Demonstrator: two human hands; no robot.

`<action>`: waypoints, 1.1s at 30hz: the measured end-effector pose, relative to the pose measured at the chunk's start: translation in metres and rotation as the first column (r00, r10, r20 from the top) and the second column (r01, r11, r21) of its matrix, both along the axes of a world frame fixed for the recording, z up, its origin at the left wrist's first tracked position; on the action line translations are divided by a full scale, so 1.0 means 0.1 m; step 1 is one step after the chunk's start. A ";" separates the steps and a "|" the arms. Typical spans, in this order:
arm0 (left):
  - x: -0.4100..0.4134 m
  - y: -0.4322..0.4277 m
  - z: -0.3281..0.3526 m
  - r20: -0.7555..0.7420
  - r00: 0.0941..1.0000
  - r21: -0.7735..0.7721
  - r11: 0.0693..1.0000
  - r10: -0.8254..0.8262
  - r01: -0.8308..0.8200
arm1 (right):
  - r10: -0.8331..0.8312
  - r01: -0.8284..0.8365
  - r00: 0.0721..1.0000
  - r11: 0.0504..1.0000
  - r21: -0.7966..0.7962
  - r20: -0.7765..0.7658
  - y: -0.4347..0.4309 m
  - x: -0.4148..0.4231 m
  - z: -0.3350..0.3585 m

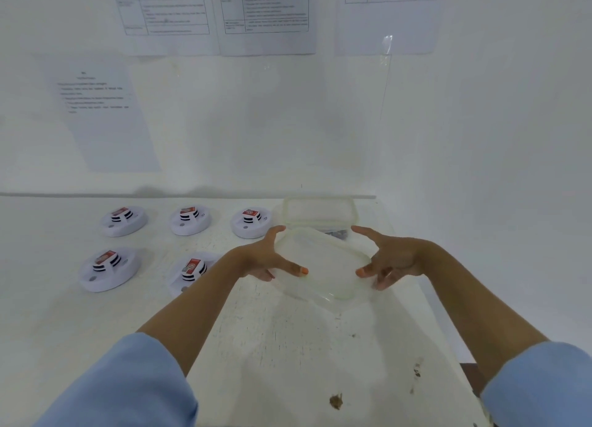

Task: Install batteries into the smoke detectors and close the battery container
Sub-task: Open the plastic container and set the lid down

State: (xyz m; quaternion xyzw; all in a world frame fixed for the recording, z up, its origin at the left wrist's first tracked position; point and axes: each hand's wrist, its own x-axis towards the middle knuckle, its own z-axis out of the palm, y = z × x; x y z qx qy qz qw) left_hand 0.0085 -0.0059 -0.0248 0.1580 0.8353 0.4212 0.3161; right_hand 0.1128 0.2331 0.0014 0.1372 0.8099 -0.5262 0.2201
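1. I grasp the clear, rectangular plastic lid (323, 263) between my left hand (266, 260) and right hand (394, 260).
2. The clear plastic battery container (320, 213) sits just beyond my fingertips.
3. The lid looks light, flexible and slippery; I judge an edge grip best.

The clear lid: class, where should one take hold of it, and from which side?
Grip the clear lid by its two short ends, coming in from left and right, as the left hand and right hand do. It is a flat, wide rectangle with a raised rim, so opposite edges should keep it level above the open container.
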 end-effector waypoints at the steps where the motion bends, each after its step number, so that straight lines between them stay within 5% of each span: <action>1: -0.02 -0.01 0.00 0.020 0.999 0.028 0.999 0.028 -0.028 | -0.033 0.033 0.999 0.999 -0.012 -0.035 0.00 -0.02 -0.04; 8: -0.08 0.01 -0.02 0.113 0.989 0.187 0.975 0.096 -0.116 | -0.292 0.277 0.920 0.956 -0.095 -0.262 0.09 -0.19 -0.23; 18: -0.14 0.07 -0.01 0.173 0.969 0.286 0.933 0.176 -0.220 | -0.477 0.444 0.819 0.879 -0.175 -0.320 0.08 -0.30 -0.28; 24: -0.17 -0.04 0.07 0.169 0.957 0.337 0.898 0.237 -0.282 | -0.478 0.402 0.866 0.841 -0.363 -0.148 0.14 -0.25 -0.19; 33: -0.01 -0.26 0.28 0.049 0.966 0.466 0.850 0.252 -0.245 | -0.505 0.368 0.839 0.800 -0.475 -0.200 0.13 -0.04 -0.03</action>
